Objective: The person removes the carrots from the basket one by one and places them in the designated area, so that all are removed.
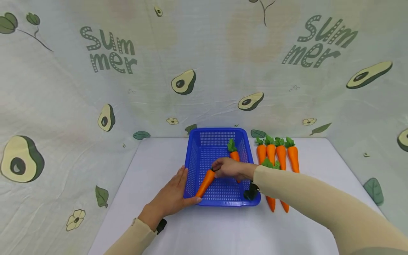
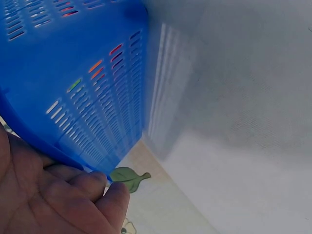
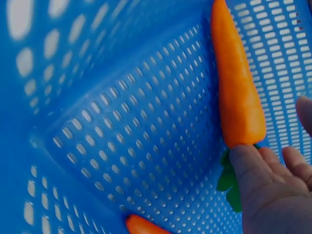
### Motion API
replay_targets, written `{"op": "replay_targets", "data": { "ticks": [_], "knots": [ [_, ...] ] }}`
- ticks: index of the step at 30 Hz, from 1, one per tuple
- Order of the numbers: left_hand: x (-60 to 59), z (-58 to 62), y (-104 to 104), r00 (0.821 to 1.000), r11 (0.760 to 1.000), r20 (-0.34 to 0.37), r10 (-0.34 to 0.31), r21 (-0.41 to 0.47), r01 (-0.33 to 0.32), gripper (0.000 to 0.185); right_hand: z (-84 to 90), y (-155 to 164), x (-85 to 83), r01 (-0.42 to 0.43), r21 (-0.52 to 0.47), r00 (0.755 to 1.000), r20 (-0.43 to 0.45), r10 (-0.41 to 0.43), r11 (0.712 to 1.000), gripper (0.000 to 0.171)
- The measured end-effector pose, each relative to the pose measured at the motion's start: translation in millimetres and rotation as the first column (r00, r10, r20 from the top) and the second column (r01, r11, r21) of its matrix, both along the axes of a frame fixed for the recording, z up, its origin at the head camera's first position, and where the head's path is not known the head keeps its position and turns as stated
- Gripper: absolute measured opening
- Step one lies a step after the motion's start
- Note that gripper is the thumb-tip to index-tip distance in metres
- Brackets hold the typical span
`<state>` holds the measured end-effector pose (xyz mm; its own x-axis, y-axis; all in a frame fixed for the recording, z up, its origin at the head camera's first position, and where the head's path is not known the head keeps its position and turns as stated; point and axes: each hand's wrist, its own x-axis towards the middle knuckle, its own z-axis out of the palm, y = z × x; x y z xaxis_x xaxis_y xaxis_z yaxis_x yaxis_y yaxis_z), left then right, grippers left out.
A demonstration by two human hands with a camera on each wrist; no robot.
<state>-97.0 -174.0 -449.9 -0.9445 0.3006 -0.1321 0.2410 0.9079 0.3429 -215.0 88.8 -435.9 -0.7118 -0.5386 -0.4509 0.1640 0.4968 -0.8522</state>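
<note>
A blue plastic basket [image 1: 223, 203] with slotted walls stands on the table. My left hand [image 1: 170, 196] rests along its left rim with straight fingers, the thumb lying over the near left corner. Inside the basket, my right hand [image 1: 227, 167] touches the leafy end of an orange carrot [image 1: 206, 182] that slants toward that corner. In the right wrist view, the fingertips meet the top of this carrot [image 3: 239, 83], and the thumb stands apart from it. A second carrot [image 1: 234, 156] with green leaves lies at the basket's right side, partly hidden by the right hand.
Several more carrots [image 1: 293, 158] lie on the white table [image 1: 204, 230] right of the basket, some partly under the right forearm. A patterned cloth [image 1: 216, 63] hangs behind and at the sides of the table.
</note>
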Motion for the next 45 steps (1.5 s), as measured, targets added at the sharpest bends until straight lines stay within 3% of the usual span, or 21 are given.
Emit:
{"op": "replay_targets", "data": {
  "ticks": [7,12,17,25,32,39,45],
  "knots": [
    [0.2,-0.1,1,1.000,1.000,-0.002,-0.003,0.007,0.003,0.123,-3.8,1,-4.6,-0.026,-0.058,0.999,0.043,0.028,0.998,0.058],
    [1.1,-0.3,0,1.000,1.000,-0.010,-0.007,0.003,0.007,0.124,-7.4,3,-5.4,-0.005,0.011,1.000,0.020,0.005,1.000,0.060],
    [1.2,-0.6,-1,1.000,1.000,-0.007,-0.005,0.011,0.005,0.124,-11.5,2,-4.5,0.047,0.041,0.996,0.074,-0.050,0.998,0.058],
    [0.3,-1.3,-1,1.000,1.000,0.006,0.004,0.021,-0.004,0.124,-13.3,-11,-4.5,0.028,-0.025,0.992,0.126,-0.024,0.999,0.076],
    [0.0,-4.1,-1,1.000,1.000,-0.001,0.000,0.023,0.000,0.123,-19.7,-27,-8.6,0.085,-0.104,0.985,0.161,-0.068,0.991,0.089],
    [-0.9,-6.3,-1,1.000,1.000,-0.002,-0.004,0.020,0.004,0.124,-32.3,-39,-10.1,0.170,-0.160,0.968,0.213,-0.134,0.973,0.078],
    [0.1,-4.9,-1,1.000,1.000,-0.012,-0.008,0.004,0.008,0.124,-36.7,-42,-10.3,0.167,-0.199,0.957,0.267,-0.111,0.966,0.068]
  ]
}}
